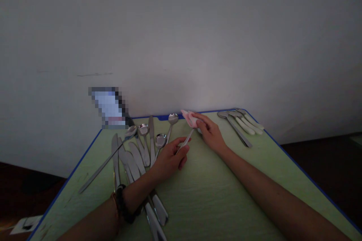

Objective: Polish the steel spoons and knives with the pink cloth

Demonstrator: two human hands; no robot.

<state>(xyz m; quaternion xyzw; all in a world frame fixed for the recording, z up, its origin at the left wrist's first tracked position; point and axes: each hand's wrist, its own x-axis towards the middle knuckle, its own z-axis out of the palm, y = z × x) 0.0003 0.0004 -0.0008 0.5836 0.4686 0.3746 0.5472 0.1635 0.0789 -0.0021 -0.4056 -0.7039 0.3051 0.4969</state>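
While the left hand (169, 160) curls closed around one utensil (186, 140), the right hand (212, 134) pinches one pink wipe (190, 119); four spoons (161, 140) lie leftward.

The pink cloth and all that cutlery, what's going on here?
A person's left hand grips a slim utensil, while the right hand holds a folded pink cloth or tissue at its far end, which is mostly hidden. Knives and spoons lie spread on the left of the green table; a spoon and white-handled pieces lie on the right.
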